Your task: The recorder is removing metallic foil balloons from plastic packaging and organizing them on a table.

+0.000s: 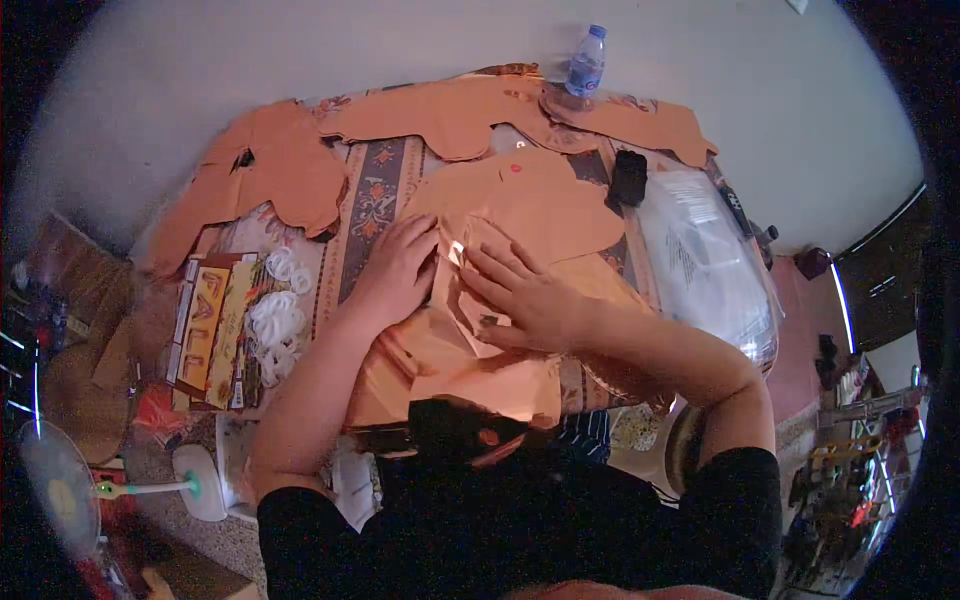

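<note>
Copper-coloured, shiny, crinkled sheeting [490, 385] lies under the splayed right hand [530, 302]; left hand [398, 265], grip unclear, bends at its left, probably steadying it.

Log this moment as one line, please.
Left hand: touching shiny orange sheet | Right hand: resting on same sheet | Nearby: white coils, plastic bottle, clear plastic packaging

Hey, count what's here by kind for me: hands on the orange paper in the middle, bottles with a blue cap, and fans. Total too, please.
Hands: 2 (left hand and right hand, both on the orange paper)
Blue-capped bottle: 1
Fan: 1
Total: 4
</note>
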